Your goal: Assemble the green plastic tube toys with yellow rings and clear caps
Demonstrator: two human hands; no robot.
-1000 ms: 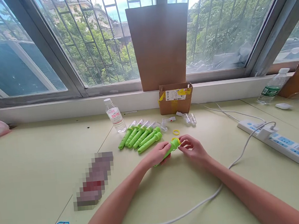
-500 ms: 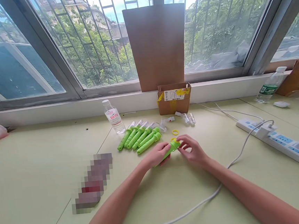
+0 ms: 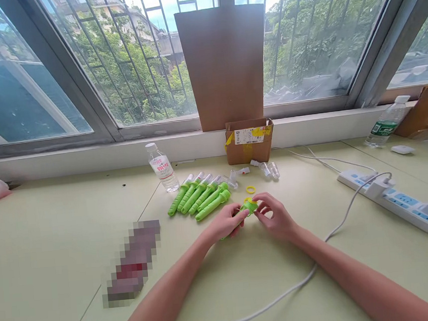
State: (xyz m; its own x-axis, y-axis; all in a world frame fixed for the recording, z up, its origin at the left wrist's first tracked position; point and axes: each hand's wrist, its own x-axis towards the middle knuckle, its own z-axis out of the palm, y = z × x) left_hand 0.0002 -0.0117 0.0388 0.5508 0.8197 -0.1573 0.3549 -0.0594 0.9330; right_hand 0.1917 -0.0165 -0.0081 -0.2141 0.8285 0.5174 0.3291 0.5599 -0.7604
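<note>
My left hand (image 3: 230, 221) is wrapped round a green tube (image 3: 248, 207), most of which it hides. A yellow ring (image 3: 248, 200) sits at the tube's upper end. The fingertips of my right hand (image 3: 275, 216) touch that end; the thumb and forefinger are bent beside the ring. Another yellow ring (image 3: 250, 190) lies on the table just beyond. To the left, several green tubes (image 3: 198, 196) lie side by side, some with clear caps. Clear plastic pieces (image 3: 270, 170) lie behind the rings.
A small cardboard box (image 3: 249, 150) stands by the sill. One water bottle (image 3: 163, 169) is left of it, another (image 3: 387, 123) far right. A power strip (image 3: 397, 199) lies at right. A white cable (image 3: 285, 292) crosses under my right forearm. A blurred object (image 3: 135, 262) lies at left.
The thumb of my left hand has shifted forward over the green tube, covering more of it. My right hand stays nearly in place at the ringed end.
</note>
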